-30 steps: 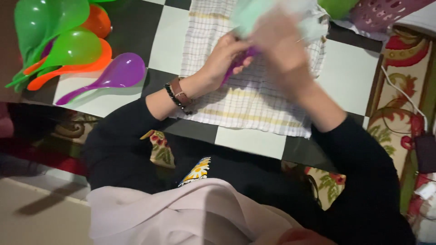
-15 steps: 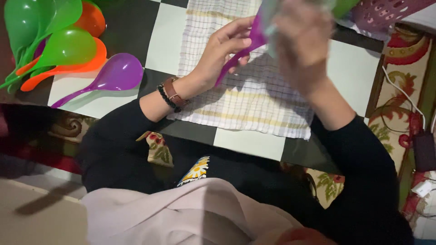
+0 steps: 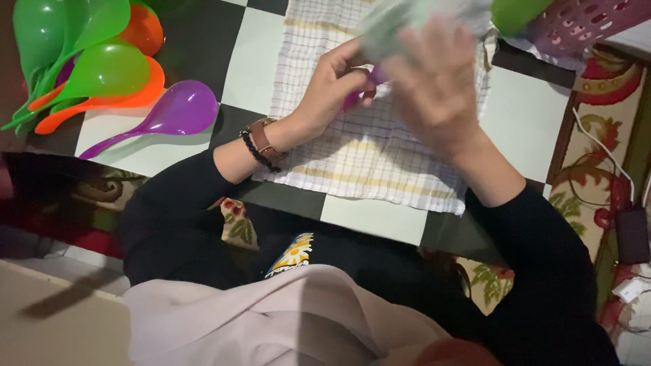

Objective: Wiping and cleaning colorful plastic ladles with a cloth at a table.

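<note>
L hand (image 3: pixel 333 85) fingers clamped on purple spoon (image 3: pixel 358 95) above checked towel (image 3: pixel 366 152); R hand (image 3: pixel 434 88) blurred w/ pale cloth (image 3: pixel 393 20), finger state unclear.

Dim indoor light, right hand (image 3: pixel 434 88) motion-blurred, bg soft.

Black-and-white chequered surface (image 3: pixel 251 47) underneath. At far left, piled together: green plastic rice spoons (image 3: pixel 61 34), orange plastic rice spoons (image 3: pixel 135 30), with a lone purple plastic rice spoon (image 3: pixel 173 112) just beside, bowl up. At top right, pink perforated plastic basket (image 3: pixel 576 20). Along right edge, floral red-and-cream carpet (image 3: pixel 597 135), white cable (image 3: pixel 603 152) across it, black adapter (image 3: pixel 634 234).
</note>
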